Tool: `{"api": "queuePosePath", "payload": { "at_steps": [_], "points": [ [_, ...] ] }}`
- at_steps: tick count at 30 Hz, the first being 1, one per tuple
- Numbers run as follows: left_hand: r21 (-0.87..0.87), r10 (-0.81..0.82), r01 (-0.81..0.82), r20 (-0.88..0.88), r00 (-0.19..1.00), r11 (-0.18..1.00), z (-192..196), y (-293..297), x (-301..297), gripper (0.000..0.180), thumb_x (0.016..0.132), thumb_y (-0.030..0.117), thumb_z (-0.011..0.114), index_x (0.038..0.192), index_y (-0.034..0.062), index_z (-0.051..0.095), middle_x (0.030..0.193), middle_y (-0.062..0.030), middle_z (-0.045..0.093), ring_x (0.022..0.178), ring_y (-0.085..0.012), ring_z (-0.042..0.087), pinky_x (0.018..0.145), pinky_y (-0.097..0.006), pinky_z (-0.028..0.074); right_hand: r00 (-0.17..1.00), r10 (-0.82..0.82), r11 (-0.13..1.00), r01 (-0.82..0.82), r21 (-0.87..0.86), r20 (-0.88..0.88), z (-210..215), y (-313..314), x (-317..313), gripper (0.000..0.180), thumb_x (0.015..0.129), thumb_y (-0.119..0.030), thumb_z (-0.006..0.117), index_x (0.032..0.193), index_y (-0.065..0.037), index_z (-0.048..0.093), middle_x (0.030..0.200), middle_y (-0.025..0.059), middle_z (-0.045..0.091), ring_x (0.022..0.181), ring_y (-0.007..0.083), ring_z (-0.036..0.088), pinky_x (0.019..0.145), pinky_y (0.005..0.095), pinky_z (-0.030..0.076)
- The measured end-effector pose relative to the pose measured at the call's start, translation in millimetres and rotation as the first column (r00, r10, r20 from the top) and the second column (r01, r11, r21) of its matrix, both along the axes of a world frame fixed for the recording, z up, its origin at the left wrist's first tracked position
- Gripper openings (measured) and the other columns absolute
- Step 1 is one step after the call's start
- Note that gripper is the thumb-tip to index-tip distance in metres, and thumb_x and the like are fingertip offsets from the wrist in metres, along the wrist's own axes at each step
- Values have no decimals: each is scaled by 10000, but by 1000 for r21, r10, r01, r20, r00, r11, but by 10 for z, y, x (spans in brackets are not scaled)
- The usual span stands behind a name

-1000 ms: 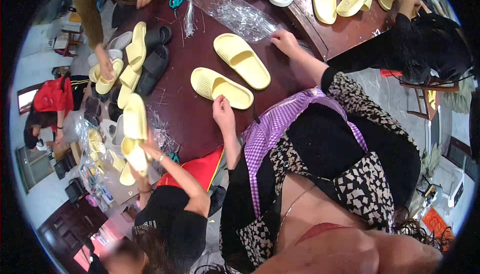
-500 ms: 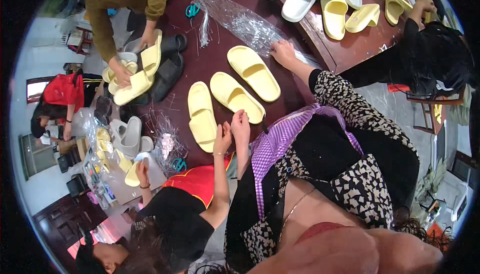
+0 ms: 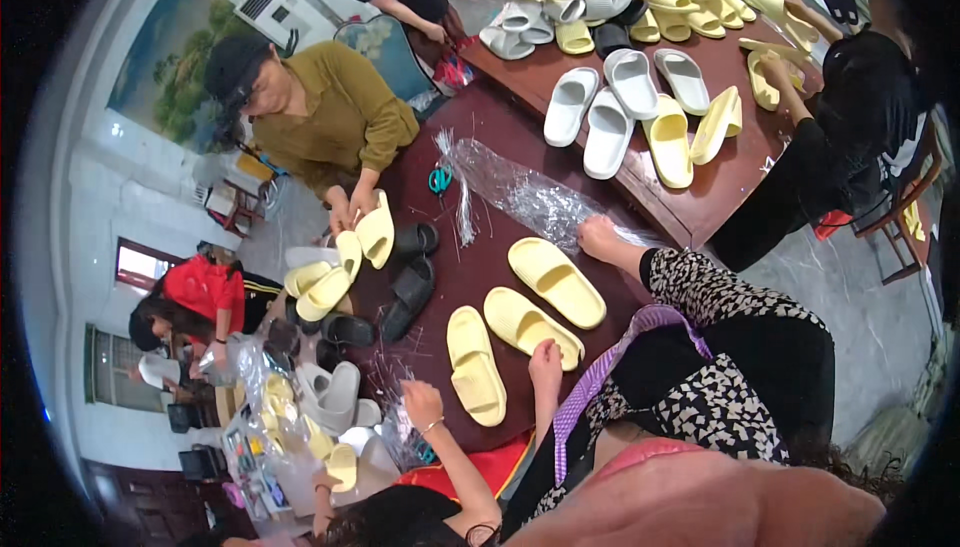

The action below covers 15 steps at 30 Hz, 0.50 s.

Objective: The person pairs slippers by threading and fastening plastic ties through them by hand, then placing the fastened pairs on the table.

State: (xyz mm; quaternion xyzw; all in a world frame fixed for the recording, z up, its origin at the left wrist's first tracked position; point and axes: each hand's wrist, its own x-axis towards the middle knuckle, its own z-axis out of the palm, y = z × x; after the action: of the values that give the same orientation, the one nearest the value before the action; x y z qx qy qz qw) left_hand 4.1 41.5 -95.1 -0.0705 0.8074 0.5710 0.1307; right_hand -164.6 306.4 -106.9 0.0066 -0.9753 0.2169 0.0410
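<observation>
Well – right hand (image 3: pixel 604 241) at clear bag (image 3: pixel 520 187), left hand (image 3: pixel 545 367) by yellow slipper (image 3: pixel 518 319) – can't tell either grip's state

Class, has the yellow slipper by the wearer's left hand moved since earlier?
No: judged against the teal scissors, that yellow slipper shows no clear shift in any direction.

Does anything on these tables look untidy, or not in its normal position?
Yes. On the right-hand table, one yellow slipper seems tipped on its side, while its yellow neighbour lies flat. Also, silvery strands lie outside the clear bag, which looks untidy.
</observation>
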Motion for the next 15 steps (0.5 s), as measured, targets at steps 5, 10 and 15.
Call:
{"api": "queuePosePath", "payload": {
  "at_steps": [5, 10, 15],
  "points": [
    [26, 2, -2, 12, 1000, 1000, -11, 19, -27, 295, 862, 144, 524, 1070, -63, 555, 841, -93, 619, 696, -124, 579, 608, -231, 468, 997, -63, 998, 63, -11, -43, -147, -5, -46, 149, 771, -129, 507, 812, -36, 616, 864, 165, 613, 887, 332, 570, 782, 481, 398],
    [-12, -6, 6, 45, 999, 1000, 15, -4, -68, 302, 851, 154, 539, 1067, -56, 566, 841, -103, 623, 712, -136, 595, 618, -241, 479, 994, -10, 1000, 11, 14, -108, -202, -29, -61, 129, 773, -144, 522, 797, -38, 592, 832, 149, 604, 869, 321, 567, 770, 467, 390],
    [-28, -19, 19, 0, 1000, 999, 60, 24, -38, 297, 841, 155, 552, 1066, -38, 576, 847, -109, 625, 712, -144, 607, 612, -248, 489, 991, -66, 997, 59, -58, -119, 3, -42, 4, 84, 767, -128, 520, 765, -60, 569, 771, 141, 602, 825, 324, 570, 716, 459, 374]
  ]
}}
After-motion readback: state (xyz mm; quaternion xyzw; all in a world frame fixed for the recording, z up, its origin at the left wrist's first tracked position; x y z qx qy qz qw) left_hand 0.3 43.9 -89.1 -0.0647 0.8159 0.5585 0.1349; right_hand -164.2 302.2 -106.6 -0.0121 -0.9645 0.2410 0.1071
